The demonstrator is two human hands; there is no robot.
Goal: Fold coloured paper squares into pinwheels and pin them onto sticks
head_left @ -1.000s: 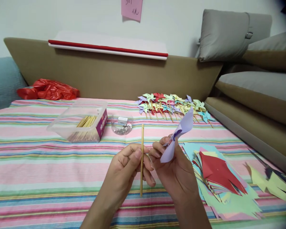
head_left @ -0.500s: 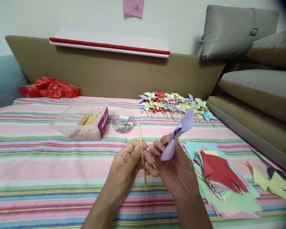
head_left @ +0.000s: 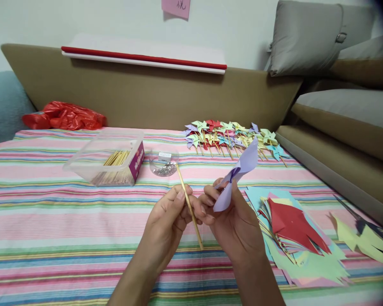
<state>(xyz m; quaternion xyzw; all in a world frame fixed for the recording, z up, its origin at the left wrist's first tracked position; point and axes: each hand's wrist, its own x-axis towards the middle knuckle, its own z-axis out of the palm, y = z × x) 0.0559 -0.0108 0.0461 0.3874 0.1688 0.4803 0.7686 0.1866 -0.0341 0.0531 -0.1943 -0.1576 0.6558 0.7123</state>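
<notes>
My left hand pinches a thin wooden stick between thumb and fingers; the stick leans with its top to the left. My right hand grips a folded lilac paper pinwheel by its middle, blades pointing up and to the right. The two hands touch at the fingertips, low over the striped cloth.
A clear plastic box of sticks and a small clear tub of pins stand behind the hands. Several finished pinwheels lie farther back. Cut coloured paper is stacked at right, a red plastic bag at far left.
The stick has tilted from upright to leaning left at its top. The hands have shifted slightly; the pinwheel stays in the right hand.
</notes>
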